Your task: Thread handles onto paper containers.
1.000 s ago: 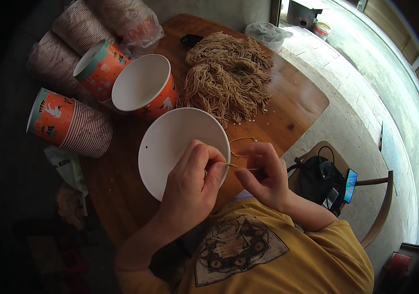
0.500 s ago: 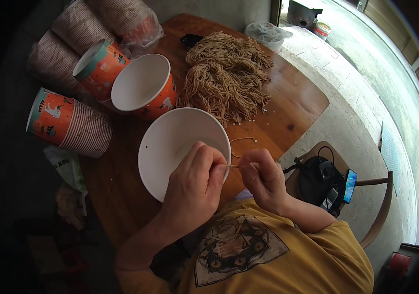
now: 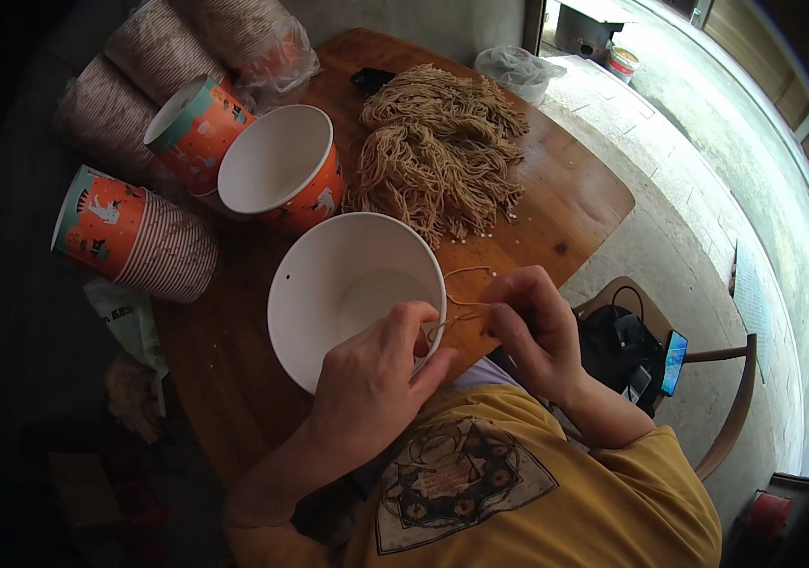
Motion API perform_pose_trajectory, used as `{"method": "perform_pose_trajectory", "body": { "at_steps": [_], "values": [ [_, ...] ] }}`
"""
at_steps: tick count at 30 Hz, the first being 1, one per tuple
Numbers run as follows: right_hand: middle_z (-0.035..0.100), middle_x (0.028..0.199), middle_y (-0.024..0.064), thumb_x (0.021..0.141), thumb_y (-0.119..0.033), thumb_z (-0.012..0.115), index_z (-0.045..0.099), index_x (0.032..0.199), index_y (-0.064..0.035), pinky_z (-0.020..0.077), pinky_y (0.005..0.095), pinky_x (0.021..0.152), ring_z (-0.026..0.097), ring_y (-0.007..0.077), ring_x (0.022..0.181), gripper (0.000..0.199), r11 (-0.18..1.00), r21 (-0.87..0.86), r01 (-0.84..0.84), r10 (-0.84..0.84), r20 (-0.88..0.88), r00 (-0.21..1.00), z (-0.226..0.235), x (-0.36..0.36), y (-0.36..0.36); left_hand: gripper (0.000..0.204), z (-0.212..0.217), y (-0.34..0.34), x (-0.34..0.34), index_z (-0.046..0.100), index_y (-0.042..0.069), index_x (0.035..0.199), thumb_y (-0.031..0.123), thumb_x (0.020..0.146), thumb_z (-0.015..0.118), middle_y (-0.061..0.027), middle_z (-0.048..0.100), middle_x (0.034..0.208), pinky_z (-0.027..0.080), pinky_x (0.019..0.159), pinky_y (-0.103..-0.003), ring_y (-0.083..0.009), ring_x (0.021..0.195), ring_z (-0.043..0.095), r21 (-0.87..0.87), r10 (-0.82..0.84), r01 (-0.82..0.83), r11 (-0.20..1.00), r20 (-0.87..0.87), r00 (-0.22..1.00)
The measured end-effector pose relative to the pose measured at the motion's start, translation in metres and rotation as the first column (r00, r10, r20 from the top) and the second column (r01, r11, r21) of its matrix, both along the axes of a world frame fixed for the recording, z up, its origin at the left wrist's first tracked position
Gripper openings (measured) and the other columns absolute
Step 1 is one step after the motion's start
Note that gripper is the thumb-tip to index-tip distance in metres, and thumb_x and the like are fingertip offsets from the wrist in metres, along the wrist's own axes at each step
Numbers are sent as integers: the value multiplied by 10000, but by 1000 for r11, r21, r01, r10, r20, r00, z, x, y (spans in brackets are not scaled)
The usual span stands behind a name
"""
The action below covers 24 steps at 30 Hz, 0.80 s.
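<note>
A large white paper bucket [image 3: 305,312] stands on the wooden table in front of me, a small dark hole in its left wall. My left hand [image 3: 376,374] straddles its right rim, fingers on the inside and thumb on the outside. From that rim a thin tan cord [image 3: 466,315] runs in a loose loop to my right hand [image 3: 539,331], which pinches it between thumb and fingertips. One loop of the cord lies on the tabletop just beyond the rim. Whether the cord passes through a hole at the rim is hard to make out.
A heap of tan cords [image 3: 442,142] lies at the back of the table [image 3: 584,189]. Orange printed paper buckets [image 3: 277,161] and a nested stack [image 3: 140,237] stand left, near plastic-wrapped stacks [image 3: 163,47]. A chair [image 3: 740,407] at right carries a black bag [image 3: 613,346] and a phone [image 3: 675,360].
My right hand has moved right and slightly up, drawing the cord away from the rim. My left thumb and fingers have parted from their pinch on the cord and now straddle the rim.
</note>
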State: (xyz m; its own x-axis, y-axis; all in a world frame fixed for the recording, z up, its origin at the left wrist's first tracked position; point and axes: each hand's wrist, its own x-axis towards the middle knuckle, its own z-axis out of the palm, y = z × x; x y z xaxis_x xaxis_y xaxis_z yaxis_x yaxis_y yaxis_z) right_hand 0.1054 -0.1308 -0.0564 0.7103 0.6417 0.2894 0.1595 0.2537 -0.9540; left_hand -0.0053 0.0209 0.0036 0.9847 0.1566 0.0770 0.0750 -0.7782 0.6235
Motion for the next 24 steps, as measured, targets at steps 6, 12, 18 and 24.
{"method": "perform_pose_trajectory", "body": {
  "at_steps": [6, 12, 18, 24],
  "values": [
    [575, 831, 26, 921, -1, 514, 475, 1073, 6, 421, 189, 626, 537, 32, 755, 157, 995, 59, -79, 82, -42, 996, 19, -5, -2, 462, -8, -4, 3, 480, 54, 1199, 89, 792, 694, -84, 557, 889, 496, 692, -377, -264, 787, 598, 241, -77, 8, 970, 279, 957],
    [591, 836, 44, 904, 35, 525, 466, 1055, 22, 432, 192, 590, 554, 45, 702, 162, 979, 131, -156, 148, 65, 987, 20, -16, -4, 441, -10, -12, -4, 595, 148, 1211, 108, 783, 693, -44, 561, 889, 485, 701, -344, -229, 785, 588, 188, -27, -33, 982, 308, 951],
    [578, 857, 81, 894, 71, 490, 437, 1048, 20, 451, 214, 579, 562, 84, 674, 171, 968, 119, -220, 192, 208, 959, 18, -19, -4, 401, -15, -7, -8, 644, 164, 1171, 124, 774, 685, -31, 601, 893, 474, 711, -342, -200, 813, 596, 354, -97, -38, 935, 357, 929],
    [554, 735, 96, 873, 100, 465, 427, 1046, 4, 437, 246, 508, 547, 140, 576, 201, 932, 167, -323, 253, 338, 906, 20, -23, -7, 417, -17, -4, -15, 639, 114, 1184, 97, 769, 663, -22, 613, 904, 450, 807, -354, -193, 846, 594, 429, -42, -122, 895, 354, 934]
  ]
}}
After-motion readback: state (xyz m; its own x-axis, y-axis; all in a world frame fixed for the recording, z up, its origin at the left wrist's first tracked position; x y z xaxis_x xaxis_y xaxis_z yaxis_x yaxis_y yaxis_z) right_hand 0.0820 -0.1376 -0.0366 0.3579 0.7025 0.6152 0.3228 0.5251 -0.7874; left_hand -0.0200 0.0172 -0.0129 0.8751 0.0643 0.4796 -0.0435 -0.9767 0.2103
